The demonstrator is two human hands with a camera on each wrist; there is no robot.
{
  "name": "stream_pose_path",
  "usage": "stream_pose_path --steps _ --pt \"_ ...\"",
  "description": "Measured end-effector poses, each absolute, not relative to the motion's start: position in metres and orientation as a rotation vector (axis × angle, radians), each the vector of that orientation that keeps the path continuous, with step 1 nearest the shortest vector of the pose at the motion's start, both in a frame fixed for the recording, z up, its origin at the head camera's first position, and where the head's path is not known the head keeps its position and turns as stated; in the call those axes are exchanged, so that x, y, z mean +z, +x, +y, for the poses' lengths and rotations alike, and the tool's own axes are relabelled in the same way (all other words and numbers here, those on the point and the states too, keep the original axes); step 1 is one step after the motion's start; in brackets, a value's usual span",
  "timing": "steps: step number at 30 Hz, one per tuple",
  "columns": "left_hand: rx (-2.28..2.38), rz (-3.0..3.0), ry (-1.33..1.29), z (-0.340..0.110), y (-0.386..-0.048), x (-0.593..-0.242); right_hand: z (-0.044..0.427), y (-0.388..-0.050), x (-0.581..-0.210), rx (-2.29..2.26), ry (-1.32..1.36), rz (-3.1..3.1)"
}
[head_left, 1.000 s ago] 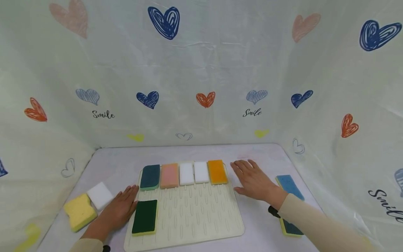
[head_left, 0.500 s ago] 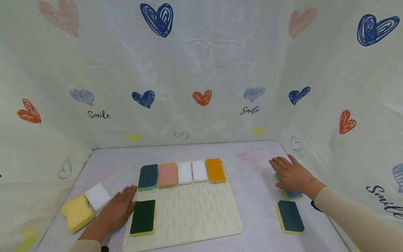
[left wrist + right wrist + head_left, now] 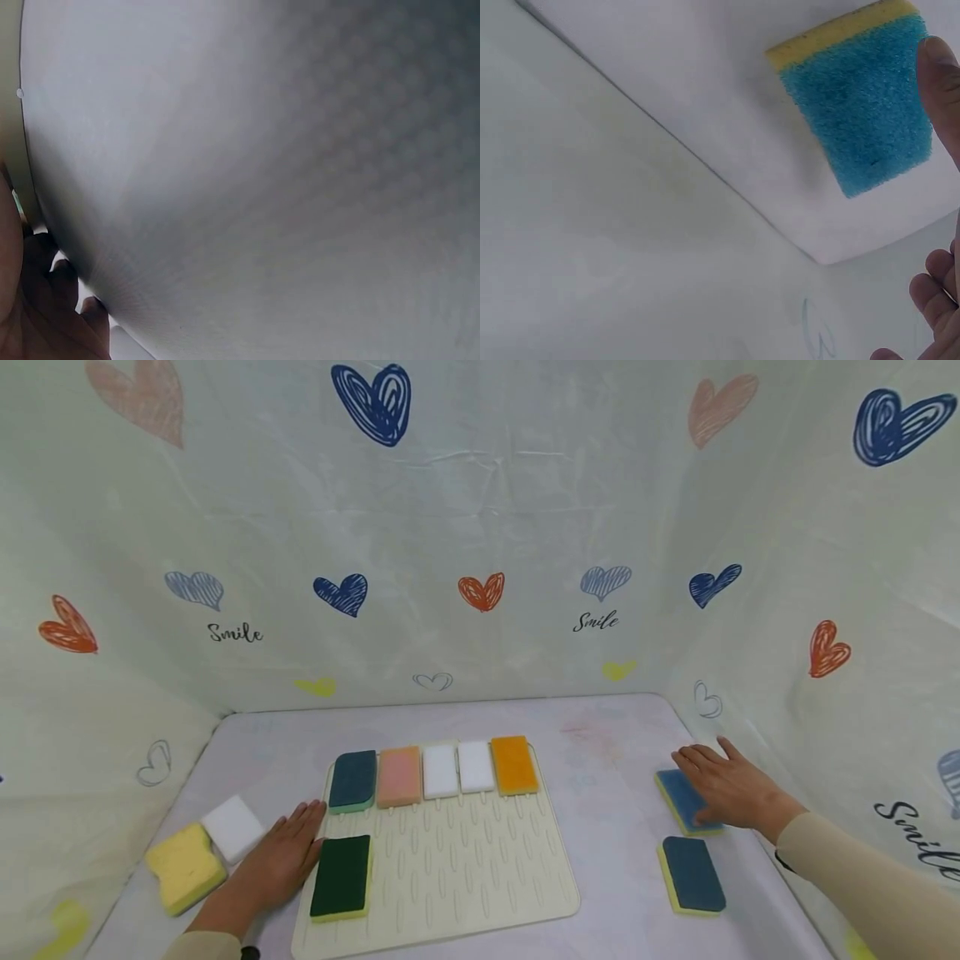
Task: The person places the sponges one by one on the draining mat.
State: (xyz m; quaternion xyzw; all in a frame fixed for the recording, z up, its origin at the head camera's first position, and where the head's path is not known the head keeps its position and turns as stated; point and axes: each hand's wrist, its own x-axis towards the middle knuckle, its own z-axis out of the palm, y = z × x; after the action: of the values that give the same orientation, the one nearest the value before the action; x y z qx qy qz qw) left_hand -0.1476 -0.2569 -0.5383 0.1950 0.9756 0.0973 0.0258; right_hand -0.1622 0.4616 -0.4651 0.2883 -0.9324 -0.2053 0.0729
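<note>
My right hand (image 3: 738, 785) is over the far right of the table, fingers extended, partly covering a blue-topped yellow scrub sponge (image 3: 677, 797). In the right wrist view the thumb (image 3: 939, 82) overlaps the edge of that blue sponge (image 3: 862, 105); whether it touches is unclear. Nearer me lies a dark blue-grey scrub sponge (image 3: 692, 875) with a yellow base. My left hand (image 3: 281, 856) rests at the left edge of a cream ribbed mat (image 3: 465, 860), fingers straight, beside a dark green scrub sponge (image 3: 341, 878). The left wrist view shows mostly blurred table and curtain.
Along the mat's far edge sit a teal sponge (image 3: 352, 781), a pink sponge (image 3: 399, 777), two white sponges (image 3: 440, 771) and an orange sponge (image 3: 514, 766). Left of my left hand lie a white sponge (image 3: 234, 828) and a yellow sponge (image 3: 186, 868). A heart-printed curtain (image 3: 525, 527) surrounds the table.
My right hand has moved right, from beside the orange sponge to over the blue one, uncovering the dark blue-grey sponge. The left hand stays put; the head view shifts slightly.
</note>
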Motion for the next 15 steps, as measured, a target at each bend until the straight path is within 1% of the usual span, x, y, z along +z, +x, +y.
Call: stream_pose_path --steps 15 --pt "0.306 3.017 0.587 -0.255 -0.146 -0.536 0.482 -0.157 -0.487 -0.556 0.746 -2.924"
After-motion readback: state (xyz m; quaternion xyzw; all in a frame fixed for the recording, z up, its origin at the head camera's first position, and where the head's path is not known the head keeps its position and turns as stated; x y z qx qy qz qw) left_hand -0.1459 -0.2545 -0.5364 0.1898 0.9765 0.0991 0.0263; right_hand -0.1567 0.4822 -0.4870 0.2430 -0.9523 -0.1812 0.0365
